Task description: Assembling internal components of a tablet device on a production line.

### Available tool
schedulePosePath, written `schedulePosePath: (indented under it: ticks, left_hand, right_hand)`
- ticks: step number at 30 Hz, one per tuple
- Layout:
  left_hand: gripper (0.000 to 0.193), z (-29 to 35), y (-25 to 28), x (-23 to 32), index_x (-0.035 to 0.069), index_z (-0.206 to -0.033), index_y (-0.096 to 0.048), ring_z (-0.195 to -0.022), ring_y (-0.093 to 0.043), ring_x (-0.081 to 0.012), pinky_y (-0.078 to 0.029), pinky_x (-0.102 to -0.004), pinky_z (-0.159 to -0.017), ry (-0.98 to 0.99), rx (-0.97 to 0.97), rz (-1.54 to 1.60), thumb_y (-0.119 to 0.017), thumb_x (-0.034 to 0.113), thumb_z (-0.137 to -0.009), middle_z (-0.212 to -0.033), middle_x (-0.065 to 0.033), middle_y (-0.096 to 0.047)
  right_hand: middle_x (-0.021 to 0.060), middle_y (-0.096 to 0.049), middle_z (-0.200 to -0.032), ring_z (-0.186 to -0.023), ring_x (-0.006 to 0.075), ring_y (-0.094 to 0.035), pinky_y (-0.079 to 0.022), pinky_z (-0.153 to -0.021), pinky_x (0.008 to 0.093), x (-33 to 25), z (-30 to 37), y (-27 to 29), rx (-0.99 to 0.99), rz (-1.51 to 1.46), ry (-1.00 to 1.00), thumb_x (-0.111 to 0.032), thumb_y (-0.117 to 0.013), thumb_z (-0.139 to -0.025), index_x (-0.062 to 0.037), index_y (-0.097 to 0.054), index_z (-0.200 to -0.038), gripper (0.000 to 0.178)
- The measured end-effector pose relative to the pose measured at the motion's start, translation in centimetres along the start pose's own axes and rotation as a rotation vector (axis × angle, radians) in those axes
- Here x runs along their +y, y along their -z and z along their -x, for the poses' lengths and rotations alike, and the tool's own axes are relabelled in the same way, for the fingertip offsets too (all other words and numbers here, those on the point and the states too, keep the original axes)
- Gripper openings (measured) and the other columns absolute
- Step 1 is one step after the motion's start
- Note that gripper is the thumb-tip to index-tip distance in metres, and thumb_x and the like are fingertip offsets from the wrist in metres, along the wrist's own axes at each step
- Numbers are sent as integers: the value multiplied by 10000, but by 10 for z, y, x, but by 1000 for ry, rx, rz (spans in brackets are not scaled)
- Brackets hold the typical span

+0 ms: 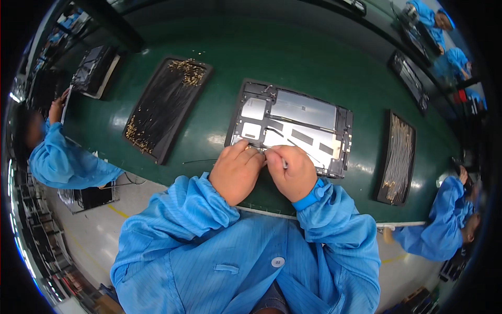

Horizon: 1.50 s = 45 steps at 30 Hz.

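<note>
Your hands meet at the near edge of an opened tablet.
Your left hand (236,171) pinches a thin cable; your right hand (294,171), curled shut, grips a slim tool over the open tablet (298,123) on the glossy green bench (219,78), between black ribbed trays (167,107).

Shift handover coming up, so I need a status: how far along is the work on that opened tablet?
Done: the opened tablet lies back-off on the green belt, silver plates and boards exposed. In hand: the left hand steadies its near edge while the right hand works a thin tool there, apparently on a cable. Left: the cover is not on, and the trays of cables remain well stocked.
</note>
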<state>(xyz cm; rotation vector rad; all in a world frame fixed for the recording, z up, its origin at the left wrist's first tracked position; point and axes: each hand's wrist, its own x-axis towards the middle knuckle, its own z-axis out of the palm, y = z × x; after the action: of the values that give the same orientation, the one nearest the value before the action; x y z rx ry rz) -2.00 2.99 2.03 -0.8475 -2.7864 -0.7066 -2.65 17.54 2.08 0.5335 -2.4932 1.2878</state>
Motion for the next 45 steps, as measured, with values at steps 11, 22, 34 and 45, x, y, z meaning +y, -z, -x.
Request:
schedulePosePath:
  ticks: [11, 22, 34, 45]
  left_hand:
    - [237, 23, -1, -14, 55, -881, -468, -559, -508, -125, -446, -253, -509, 1363, 450, 1698, -452, 282, -813, -719, -27, -509]
    - [436, 43, 7, 10, 0, -1167, -348, -577, -481, -87, -412, -216, -500, 1150, -399, 1390, -486, 176, -793, -716, -21, -480]
    - [431, 29, 11, -1, -7, -1162, -352, -538, -462, -83, -414, -204, -477, 1227, -417, 1366, -476, 172, -790, -708, -23, -469]
    - [370, 13, 5, -6, 23, -1118, -393, -535, -477, -86, -420, -211, -476, 1246, -415, 1479, -487, 162, -787, -701, -19, -483]
  right_hand:
    - [155, -526, -819, -581, 174, -534, -455, -457, 246, 15, -13, 8, 279, -821, -731, -411, -288, -842, 19, -271, -1101, 503]
    - [169, -529, -897, -611, 181, -538, -458, -482, 265, 12, -9, 8, 274, -852, -672, -383, -308, -846, -13, -234, -1178, 503]
    - [41, -538, -695, -536, 86, -463, -394, -511, 208, 15, -56, 8, -621, -346, -715, -205, -513, -689, -18, -455, -1093, 449]
    - [132, -580, -777, -729, 242, -562, -433, -663, 322, 33, -49, -11, -669, 30, -247, -351, -480, -716, -52, -510, -1025, 431]
